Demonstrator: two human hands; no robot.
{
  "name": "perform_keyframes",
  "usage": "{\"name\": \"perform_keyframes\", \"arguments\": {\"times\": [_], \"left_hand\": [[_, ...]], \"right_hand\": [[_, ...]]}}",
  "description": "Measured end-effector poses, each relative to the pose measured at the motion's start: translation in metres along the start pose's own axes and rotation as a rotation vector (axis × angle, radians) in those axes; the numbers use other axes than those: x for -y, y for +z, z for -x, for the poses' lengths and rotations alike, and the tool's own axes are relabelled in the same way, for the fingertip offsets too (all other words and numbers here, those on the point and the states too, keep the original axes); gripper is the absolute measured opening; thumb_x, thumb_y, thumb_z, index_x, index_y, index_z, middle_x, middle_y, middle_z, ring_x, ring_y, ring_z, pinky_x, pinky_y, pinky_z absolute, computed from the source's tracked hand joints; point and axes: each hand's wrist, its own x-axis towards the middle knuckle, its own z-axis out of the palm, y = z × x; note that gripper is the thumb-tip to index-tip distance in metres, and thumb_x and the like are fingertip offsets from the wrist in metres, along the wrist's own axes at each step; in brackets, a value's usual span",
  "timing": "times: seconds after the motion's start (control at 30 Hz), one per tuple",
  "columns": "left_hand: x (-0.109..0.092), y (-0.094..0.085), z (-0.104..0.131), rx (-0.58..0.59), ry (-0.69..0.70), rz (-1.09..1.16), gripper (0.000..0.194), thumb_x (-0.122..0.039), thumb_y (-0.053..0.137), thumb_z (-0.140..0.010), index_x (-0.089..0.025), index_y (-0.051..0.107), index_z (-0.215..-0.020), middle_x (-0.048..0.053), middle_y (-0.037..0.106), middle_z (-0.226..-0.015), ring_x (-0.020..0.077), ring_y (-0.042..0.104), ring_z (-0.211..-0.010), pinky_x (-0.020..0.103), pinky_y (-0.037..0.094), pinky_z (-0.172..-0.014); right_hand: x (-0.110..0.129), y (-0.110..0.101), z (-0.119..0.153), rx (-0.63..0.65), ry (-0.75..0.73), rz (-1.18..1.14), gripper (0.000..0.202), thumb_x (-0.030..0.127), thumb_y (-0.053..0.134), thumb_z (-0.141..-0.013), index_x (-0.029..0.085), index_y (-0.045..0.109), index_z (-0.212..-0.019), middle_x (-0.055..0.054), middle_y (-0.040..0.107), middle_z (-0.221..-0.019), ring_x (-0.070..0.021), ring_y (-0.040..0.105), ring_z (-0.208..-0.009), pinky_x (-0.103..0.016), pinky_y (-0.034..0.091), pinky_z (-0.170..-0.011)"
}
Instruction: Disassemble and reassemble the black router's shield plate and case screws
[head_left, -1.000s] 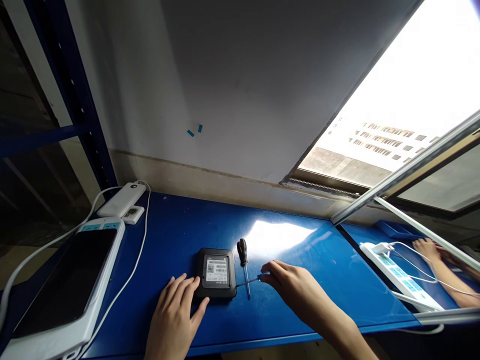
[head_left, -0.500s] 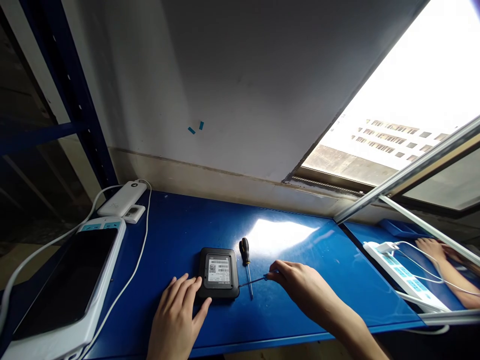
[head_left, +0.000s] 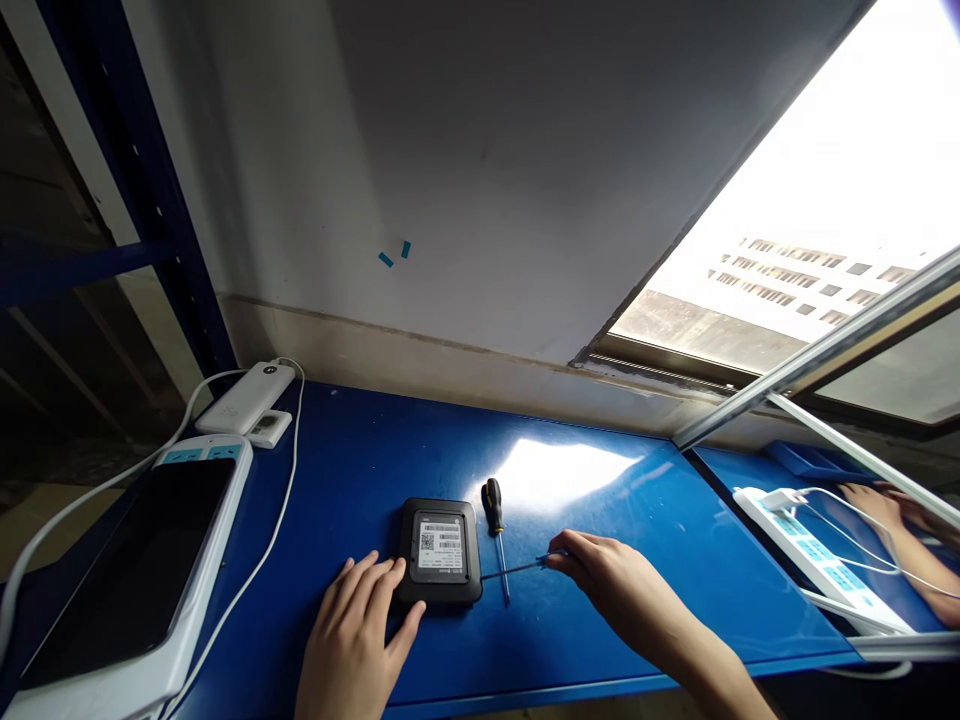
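A square black box with a white printed label lies on the blue table. My left hand rests at its left side, fingers apart, fingertips touching the box's edge. My right hand pinches a thin tool with a dark shaft and a blue part near the fingers. The shaft points left, and its tip meets the lower right side of the box. A black-handled screwdriver lies just right of the box, its metal shaft crossing the thin tool.
At the left, a dark-screened phone lies on a white power strip, near a white power bank and cables. Beyond a metal frame at the right are another power strip and a person's hands.
My right hand has shifted slightly to the right with the thin tool, which now lies closer to level. The view has also shifted slightly.
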Motion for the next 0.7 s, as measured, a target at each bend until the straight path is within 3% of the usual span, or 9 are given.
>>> {"name": "perform_keyframes", "arguments": {"times": [0.7], "left_hand": [[-0.0001, 0.0024, 0.0034, 0.016, -0.035, 0.044, 0.030, -0.043, 0.054, -0.100, -0.021, 0.065, -0.118, 0.006, 0.080, -0.106, 0.0306, 0.075, -0.104, 0.049, 0.060, -0.092]], "right_hand": [[-0.0055, 0.0066, 0.0038, -0.033, -0.009, -0.043, 0.023, 0.038, 0.051, -0.104, 0.023, 0.067, -0.099, -0.004, 0.078, -0.091, -0.0189, 0.073, -0.071, -0.027, 0.052, -0.058]]}}
